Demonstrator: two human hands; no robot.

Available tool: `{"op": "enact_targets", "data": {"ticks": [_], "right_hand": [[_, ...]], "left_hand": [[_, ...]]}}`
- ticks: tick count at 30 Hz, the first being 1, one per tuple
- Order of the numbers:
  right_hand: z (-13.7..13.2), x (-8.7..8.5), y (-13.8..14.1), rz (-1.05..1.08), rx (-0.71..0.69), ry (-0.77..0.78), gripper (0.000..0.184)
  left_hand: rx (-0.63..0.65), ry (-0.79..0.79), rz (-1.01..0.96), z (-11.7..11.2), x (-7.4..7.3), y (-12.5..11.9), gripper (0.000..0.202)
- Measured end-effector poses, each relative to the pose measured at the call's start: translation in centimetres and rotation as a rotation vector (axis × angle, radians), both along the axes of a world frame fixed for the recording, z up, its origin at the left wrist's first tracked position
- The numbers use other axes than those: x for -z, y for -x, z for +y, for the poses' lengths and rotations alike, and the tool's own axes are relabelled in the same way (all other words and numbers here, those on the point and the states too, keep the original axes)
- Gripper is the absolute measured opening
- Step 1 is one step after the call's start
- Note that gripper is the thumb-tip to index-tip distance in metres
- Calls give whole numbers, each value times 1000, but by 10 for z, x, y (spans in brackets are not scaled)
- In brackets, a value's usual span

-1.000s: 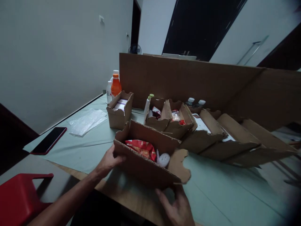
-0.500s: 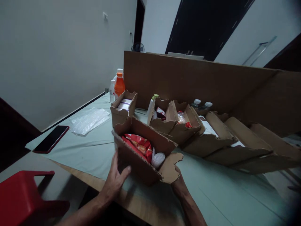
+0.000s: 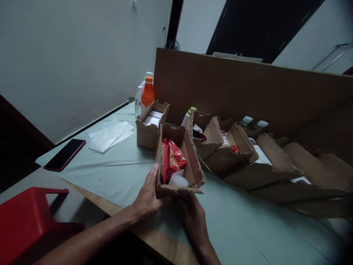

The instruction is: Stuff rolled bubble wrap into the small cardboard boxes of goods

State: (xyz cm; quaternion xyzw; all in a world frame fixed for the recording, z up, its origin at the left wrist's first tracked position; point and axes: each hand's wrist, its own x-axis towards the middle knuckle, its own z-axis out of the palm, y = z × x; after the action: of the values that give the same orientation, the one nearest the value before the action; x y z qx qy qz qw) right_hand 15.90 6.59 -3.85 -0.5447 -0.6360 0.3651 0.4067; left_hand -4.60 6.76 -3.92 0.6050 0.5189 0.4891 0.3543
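Observation:
Between both hands is a cardboard box (image 3: 197, 162) with an open top and rough cut edges. Inside it lie red snack packets (image 3: 175, 158) and a whitish clear rolled item or cup (image 3: 178, 180). My left hand (image 3: 147, 195) grips the box's left side near its front corner. Below the front edge, my right hand (image 3: 193, 217) supports the box; its fingertips are hidden underneath. Just behind, a smaller cardboard box (image 3: 147, 137) holds white and purple cartons (image 3: 153, 118).
Several cardboard bins (image 3: 234, 158) line the right, before a tall cardboard panel (image 3: 220, 84). An orange bottle (image 3: 148, 94) stands beside clear bottles at the back. Bubble wrap (image 3: 110, 136) and a phone (image 3: 64, 154) lie on the left; a red stool (image 3: 24, 224) stands below.
The held box has turned so its short front side faces me, and it now sits close to the smaller box. Both hands moved with it. The view has shifted slightly.

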Motion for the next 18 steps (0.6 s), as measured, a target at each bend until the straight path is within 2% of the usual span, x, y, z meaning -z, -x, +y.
{"op": "enact_targets", "data": {"ticks": [2, 7, 9, 12, 15, 18], "right_hand": [[7, -1, 2, -48, -28, -29, 23], [25, 4, 4, -102, -43, -116, 31], [27, 9, 4, -110, -38, -166, 32], [25, 16, 3, -118, -26, -208, 27], [24, 20, 0, -119, -15, -221, 23], [24, 23, -2, -124, -27, -237, 21]], "left_hand": [[-41, -7, 45, 7, 0, 4, 90], [-36, -30, 152, 21, -5, 21, 70], [-66, 34, 275, 31, -13, 30, 53], [-120, 190, 545, 62, -31, 43, 34], [-162, 280, 687, 99, -47, 47, 35], [-170, 267, 719, 121, -55, 38, 45]]}}
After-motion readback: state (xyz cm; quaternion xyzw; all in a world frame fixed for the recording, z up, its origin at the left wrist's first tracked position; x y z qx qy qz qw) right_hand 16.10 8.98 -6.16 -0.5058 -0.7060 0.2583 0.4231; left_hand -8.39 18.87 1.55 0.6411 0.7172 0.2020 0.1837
